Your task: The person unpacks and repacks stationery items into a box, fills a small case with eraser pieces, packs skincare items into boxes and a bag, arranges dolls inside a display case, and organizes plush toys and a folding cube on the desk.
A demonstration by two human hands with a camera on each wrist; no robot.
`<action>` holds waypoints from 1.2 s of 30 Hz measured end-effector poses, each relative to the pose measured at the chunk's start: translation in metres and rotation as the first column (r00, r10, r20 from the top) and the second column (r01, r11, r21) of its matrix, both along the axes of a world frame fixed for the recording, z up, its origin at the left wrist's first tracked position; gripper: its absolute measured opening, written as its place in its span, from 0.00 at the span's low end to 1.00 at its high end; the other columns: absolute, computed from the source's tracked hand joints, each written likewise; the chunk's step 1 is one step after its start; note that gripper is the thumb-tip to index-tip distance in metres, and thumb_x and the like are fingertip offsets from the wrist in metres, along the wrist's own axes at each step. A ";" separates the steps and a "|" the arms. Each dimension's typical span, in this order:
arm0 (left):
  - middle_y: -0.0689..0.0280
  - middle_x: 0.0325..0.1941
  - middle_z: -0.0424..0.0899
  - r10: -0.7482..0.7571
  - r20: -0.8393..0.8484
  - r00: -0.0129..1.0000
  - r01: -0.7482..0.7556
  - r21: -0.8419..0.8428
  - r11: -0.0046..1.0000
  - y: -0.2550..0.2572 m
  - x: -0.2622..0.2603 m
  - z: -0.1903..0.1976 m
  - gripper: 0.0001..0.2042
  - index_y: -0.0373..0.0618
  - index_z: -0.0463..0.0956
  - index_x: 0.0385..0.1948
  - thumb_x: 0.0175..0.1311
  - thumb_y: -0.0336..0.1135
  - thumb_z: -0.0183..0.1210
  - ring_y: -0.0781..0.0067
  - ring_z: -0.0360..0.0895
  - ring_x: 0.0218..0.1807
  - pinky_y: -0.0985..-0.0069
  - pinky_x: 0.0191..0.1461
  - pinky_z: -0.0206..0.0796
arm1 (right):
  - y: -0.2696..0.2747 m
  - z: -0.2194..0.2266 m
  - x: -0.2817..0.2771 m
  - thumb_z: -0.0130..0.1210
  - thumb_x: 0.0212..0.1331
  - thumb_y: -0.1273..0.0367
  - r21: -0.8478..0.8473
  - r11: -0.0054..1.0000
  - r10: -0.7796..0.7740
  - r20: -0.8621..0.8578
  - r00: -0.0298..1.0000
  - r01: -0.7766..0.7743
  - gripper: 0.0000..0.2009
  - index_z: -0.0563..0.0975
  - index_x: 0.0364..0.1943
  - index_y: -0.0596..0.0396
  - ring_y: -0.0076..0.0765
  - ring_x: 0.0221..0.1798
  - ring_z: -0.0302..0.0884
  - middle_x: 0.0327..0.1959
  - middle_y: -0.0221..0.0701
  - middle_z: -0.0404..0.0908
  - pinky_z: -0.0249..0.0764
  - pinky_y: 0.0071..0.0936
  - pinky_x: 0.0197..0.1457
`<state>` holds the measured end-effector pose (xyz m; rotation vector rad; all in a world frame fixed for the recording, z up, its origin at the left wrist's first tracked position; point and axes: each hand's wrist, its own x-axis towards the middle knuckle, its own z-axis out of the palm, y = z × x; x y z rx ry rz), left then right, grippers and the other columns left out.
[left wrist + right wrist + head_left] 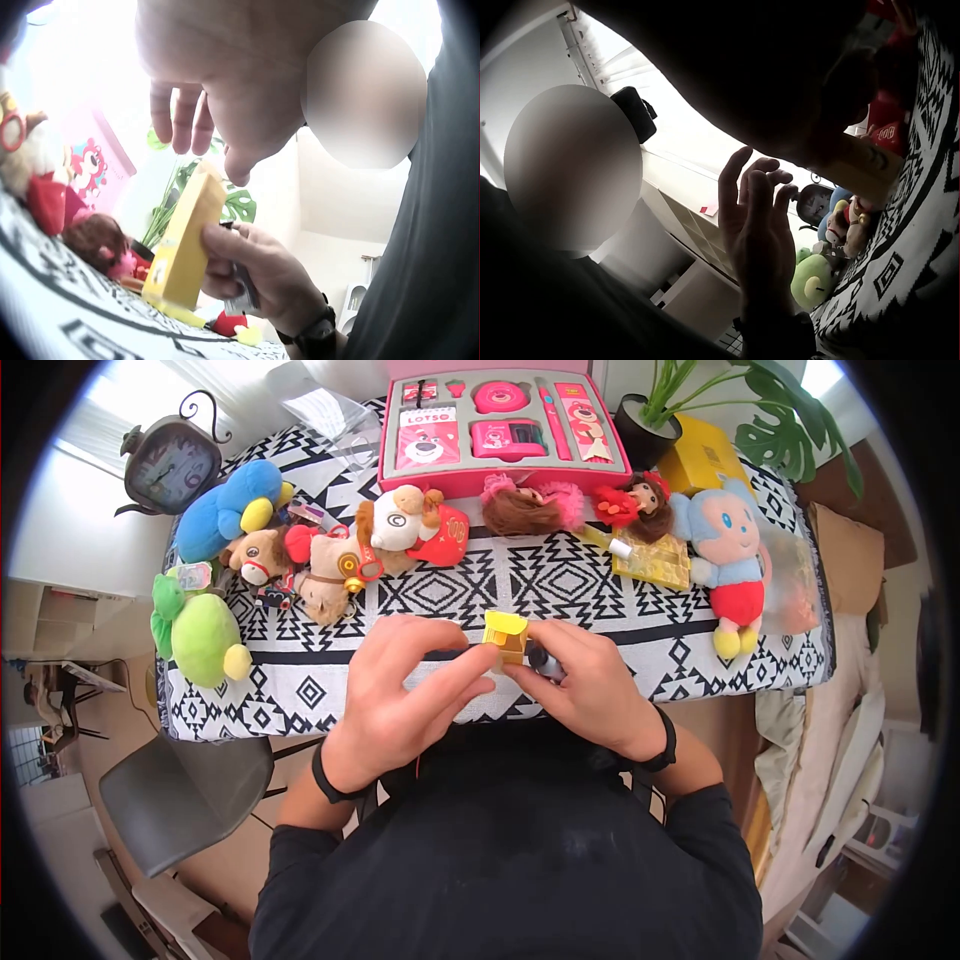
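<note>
A narrow yellow box (507, 637) stands upright over the near part of the cloth, its top flap raised. The right hand (588, 682) grips it between thumb and fingers, and the same hand also holds a small dark and clear item (544, 661) against its palm. In the left wrist view the box (187, 240) tilts slightly, with the right hand (259, 274) on its lower side. The left hand (405, 690) is close to the box's left side, fingers spread and loosely bent, holding nothing; the right wrist view shows this hand (759, 225) raised.
Plush toys (205, 640) line the left of the patterned cloth (420, 680). Behind are a pink gift box (505, 475), two dolls and a potted plant (650, 430). At the right lie a gold box (655, 565), a blue plush (735, 560) and a clear bag (790, 580).
</note>
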<state>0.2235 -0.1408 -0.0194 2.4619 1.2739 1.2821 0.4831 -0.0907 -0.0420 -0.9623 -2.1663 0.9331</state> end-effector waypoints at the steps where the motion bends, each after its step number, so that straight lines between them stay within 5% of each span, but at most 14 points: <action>1: 0.61 0.50 0.88 -0.072 -0.105 0.992 0.069 -0.033 0.997 0.004 -0.003 0.006 0.27 0.46 0.90 0.60 0.55 0.29 0.85 0.59 0.86 0.47 0.61 0.48 0.77 | 0.001 -0.001 0.000 0.76 0.72 0.68 0.001 1.000 0.031 0.021 0.999 -0.031 0.18 0.85 0.59 0.61 0.50 0.39 0.92 0.47 0.42 0.92 0.86 0.40 0.41; 6: 0.68 0.41 0.80 -0.175 -0.300 0.938 0.156 -0.088 0.984 0.020 -0.004 0.021 0.27 0.49 0.92 0.59 0.52 0.28 0.69 0.65 0.83 0.43 0.64 0.46 0.72 | 0.000 0.001 0.002 0.75 0.71 0.69 -0.003 0.996 0.086 0.054 0.995 -0.086 0.17 0.84 0.59 0.60 0.52 0.43 0.92 0.47 0.43 0.91 0.87 0.42 0.45; 10: 0.67 0.42 0.83 -0.206 -0.292 0.934 0.176 -0.127 0.976 0.023 -0.011 0.022 0.23 0.48 0.91 0.57 0.55 0.26 0.73 0.65 0.83 0.42 0.63 0.45 0.72 | -0.001 0.001 0.006 0.75 0.71 0.70 -0.030 0.994 0.108 0.061 0.992 -0.106 0.19 0.83 0.61 0.60 0.54 0.47 0.92 0.48 0.44 0.91 0.87 0.44 0.49; 16: 0.61 0.51 0.92 -0.166 -0.060 0.984 0.159 -0.097 0.982 0.019 -0.013 -0.009 0.22 0.43 0.91 0.57 0.60 0.27 0.83 0.60 0.89 0.46 0.62 0.45 0.80 | -0.002 -0.002 0.005 0.74 0.73 0.70 -0.061 0.993 0.105 -0.023 0.994 -0.106 0.19 0.83 0.61 0.62 0.53 0.45 0.92 0.48 0.44 0.91 0.87 0.43 0.48; 21: 0.52 0.62 0.92 0.075 0.389 0.918 0.001 -0.193 0.981 -0.005 0.029 -0.053 0.29 0.36 0.89 0.66 0.60 0.22 0.82 0.55 0.91 0.57 0.63 0.61 0.85 | -0.006 0.002 0.000 0.75 0.73 0.70 -0.157 0.987 0.038 -0.039 0.999 -0.044 0.17 0.83 0.59 0.63 0.48 0.37 0.91 0.44 0.43 0.91 0.84 0.39 0.42; 22: 0.46 0.68 0.90 0.059 0.335 0.940 0.006 -0.191 0.982 -0.009 0.030 -0.053 0.31 0.35 0.85 0.71 0.63 0.21 0.81 0.50 0.91 0.65 0.61 0.67 0.86 | -0.008 0.000 -0.002 0.75 0.73 0.70 -0.175 0.984 0.003 -0.059 0.998 -0.013 0.17 0.84 0.58 0.62 0.46 0.34 0.89 0.42 0.42 0.90 0.83 0.38 0.40; 26: 0.43 0.72 0.88 0.046 0.344 0.938 0.011 -0.163 0.987 -0.011 0.045 -0.057 0.41 0.28 0.74 0.79 0.64 0.27 0.84 0.46 0.89 0.71 0.59 0.71 0.84 | -0.011 -0.008 -0.012 0.76 0.72 0.69 -0.101 0.994 -0.051 -0.129 0.990 0.038 0.16 0.84 0.57 0.62 0.46 0.31 0.87 0.40 0.42 0.90 0.81 0.39 0.38; 30: 0.44 0.73 0.88 0.047 0.423 0.905 0.052 -0.220 0.974 -0.007 0.040 -0.062 0.41 0.32 0.76 0.79 0.63 0.27 0.84 0.46 0.89 0.71 0.58 0.71 0.84 | -0.008 -0.006 -0.012 0.76 0.72 0.69 -0.099 0.993 -0.080 -0.164 0.983 0.064 0.16 0.85 0.56 0.62 0.47 0.30 0.86 0.39 0.44 0.89 0.79 0.40 0.36; 36: 0.47 0.70 0.90 0.015 0.287 0.958 0.066 -0.270 0.961 -0.004 0.029 -0.054 0.36 0.37 0.80 0.76 0.61 0.20 0.81 0.47 0.91 0.67 0.61 0.67 0.85 | 0.003 0.009 0.007 0.77 0.71 0.68 -0.191 0.979 0.056 -0.078 0.995 -0.070 0.16 0.86 0.56 0.62 0.40 0.31 0.86 0.40 0.39 0.91 0.79 0.36 0.37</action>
